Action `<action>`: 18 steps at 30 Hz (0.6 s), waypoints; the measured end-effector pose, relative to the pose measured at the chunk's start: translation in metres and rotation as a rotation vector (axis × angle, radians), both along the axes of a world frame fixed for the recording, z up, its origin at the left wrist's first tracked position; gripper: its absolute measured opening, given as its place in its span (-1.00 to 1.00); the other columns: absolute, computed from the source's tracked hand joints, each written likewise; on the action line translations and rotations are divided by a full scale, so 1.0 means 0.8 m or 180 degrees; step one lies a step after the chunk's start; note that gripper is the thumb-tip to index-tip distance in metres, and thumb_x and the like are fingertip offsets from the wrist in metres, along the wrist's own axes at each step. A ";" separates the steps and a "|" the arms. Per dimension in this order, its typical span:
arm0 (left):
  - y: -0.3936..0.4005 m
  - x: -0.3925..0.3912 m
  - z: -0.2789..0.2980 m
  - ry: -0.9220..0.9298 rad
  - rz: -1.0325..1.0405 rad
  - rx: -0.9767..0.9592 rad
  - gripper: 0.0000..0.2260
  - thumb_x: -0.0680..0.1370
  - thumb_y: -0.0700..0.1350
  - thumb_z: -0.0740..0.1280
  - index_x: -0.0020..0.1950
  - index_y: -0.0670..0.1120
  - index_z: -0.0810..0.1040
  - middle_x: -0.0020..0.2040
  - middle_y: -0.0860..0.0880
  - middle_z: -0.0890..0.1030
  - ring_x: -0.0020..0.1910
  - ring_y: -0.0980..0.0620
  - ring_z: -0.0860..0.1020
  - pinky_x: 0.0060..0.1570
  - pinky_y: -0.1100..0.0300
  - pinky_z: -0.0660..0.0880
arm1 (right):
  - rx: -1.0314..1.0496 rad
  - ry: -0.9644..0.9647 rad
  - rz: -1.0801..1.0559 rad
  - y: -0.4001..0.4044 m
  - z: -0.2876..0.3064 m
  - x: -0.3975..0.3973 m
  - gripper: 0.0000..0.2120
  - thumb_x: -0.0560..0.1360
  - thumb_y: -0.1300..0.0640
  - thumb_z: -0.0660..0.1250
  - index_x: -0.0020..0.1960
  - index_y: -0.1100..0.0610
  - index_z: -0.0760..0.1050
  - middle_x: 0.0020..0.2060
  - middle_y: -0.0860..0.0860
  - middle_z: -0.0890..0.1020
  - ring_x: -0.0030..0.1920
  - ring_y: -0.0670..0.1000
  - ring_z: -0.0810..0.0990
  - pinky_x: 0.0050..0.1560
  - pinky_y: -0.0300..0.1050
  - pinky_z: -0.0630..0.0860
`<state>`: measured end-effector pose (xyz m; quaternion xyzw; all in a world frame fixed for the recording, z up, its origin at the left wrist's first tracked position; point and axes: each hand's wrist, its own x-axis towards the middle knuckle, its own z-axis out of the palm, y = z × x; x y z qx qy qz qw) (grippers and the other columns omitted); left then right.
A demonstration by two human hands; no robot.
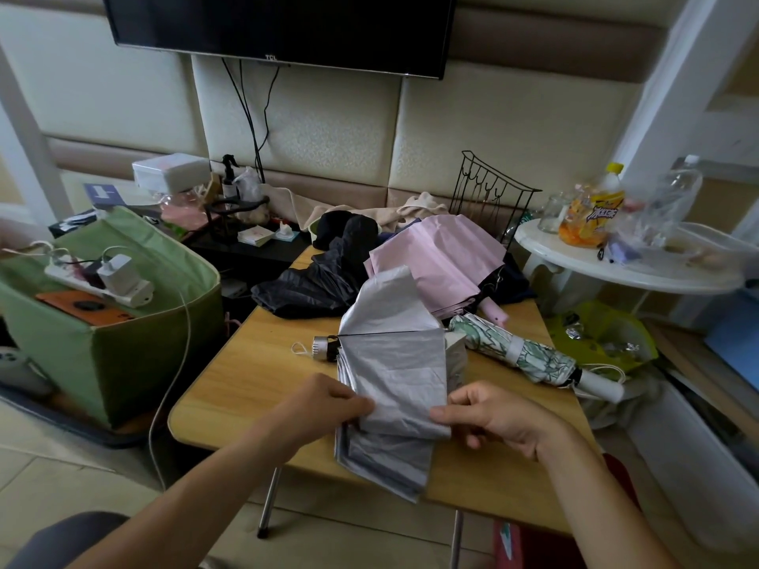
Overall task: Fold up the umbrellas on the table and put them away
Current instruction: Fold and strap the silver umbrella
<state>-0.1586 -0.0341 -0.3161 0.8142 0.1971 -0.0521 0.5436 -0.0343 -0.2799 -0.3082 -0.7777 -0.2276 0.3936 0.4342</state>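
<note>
Small wooden bench (230,388) shoved against a padded wall, TV (279,30) hanging above. The silver umbrella (394,363) lies half collapsed at the bench's near edge; left hand (324,404) and right hand (493,416) each pinch a fold of its cloth. Behind it sit a pink umbrella (439,256) and a black one (312,281), with a rolled floral one (530,351) to the right. Green bin (123,342) on the left, white side table (616,269) on the right.

A wooden table (246,379) carried four umbrellas. A silver one (394,363) lay nearest, a rolled floral one (530,355) beside it. Pink (439,256) and black (316,281) ones lay behind.
</note>
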 end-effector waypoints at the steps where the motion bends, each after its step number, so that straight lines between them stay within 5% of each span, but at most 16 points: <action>1: 0.000 -0.001 0.000 0.0045 -0.0041 0.0092 -0.70 0.50 -0.02 0.52 -0.43 -0.01 0.65 -0.51 0.16 0.51 -0.48 0.25 0.45 -0.42 0.41 0.35 | -0.0051 -0.0023 0.0054 0.000 0.001 -0.002 -0.72 0.43 -0.13 0.56 -0.17 0.08 0.64 -0.37 0.00 0.59 -0.44 -0.08 0.45 -0.39 -0.25 0.29; 5: -0.002 -0.001 0.002 0.0100 0.0006 0.0176 -0.84 0.48 -0.04 0.54 -0.24 -0.10 0.74 -0.43 0.12 0.60 -0.38 0.21 0.52 -0.44 0.42 0.36 | -0.0013 0.0166 0.0073 0.001 0.003 -0.007 -0.65 0.49 -0.17 0.50 -0.07 0.13 0.67 -0.26 0.03 0.66 -0.43 -0.08 0.46 -0.40 -0.26 0.30; 8: -0.001 -0.002 0.004 0.0064 0.0088 0.0123 -0.86 0.46 -0.02 0.56 -0.21 -0.08 0.76 -0.29 0.05 0.69 -0.25 0.14 0.60 -0.35 0.36 0.44 | -0.0190 0.0125 0.0274 -0.001 0.005 -0.009 -0.80 0.47 -0.04 0.56 -0.17 0.09 0.69 -0.30 -0.02 0.65 -0.45 -0.09 0.43 -0.36 -0.27 0.30; 15: -0.001 0.003 -0.009 0.0131 0.0075 0.0682 -0.58 0.51 0.12 0.48 -0.45 -0.06 0.49 -0.50 0.05 0.40 -0.52 0.13 0.33 -0.42 0.25 0.25 | -0.0708 0.0071 0.0347 0.007 0.001 -0.017 -0.66 0.58 -0.07 0.44 -0.27 0.12 0.63 -0.43 -0.04 0.64 -0.58 -0.14 0.43 -0.53 -0.30 0.24; 18: -0.010 0.002 -0.010 -0.0580 0.0378 0.1447 -0.62 0.55 0.16 0.40 -0.35 -0.02 0.43 -0.44 0.10 0.43 -0.48 0.15 0.34 -0.45 0.30 0.24 | -0.0747 0.0144 0.0137 0.012 -0.002 -0.018 -0.57 0.66 -0.15 0.28 -0.12 0.20 0.61 -0.35 0.04 0.69 -0.61 -0.12 0.42 -0.59 -0.29 0.22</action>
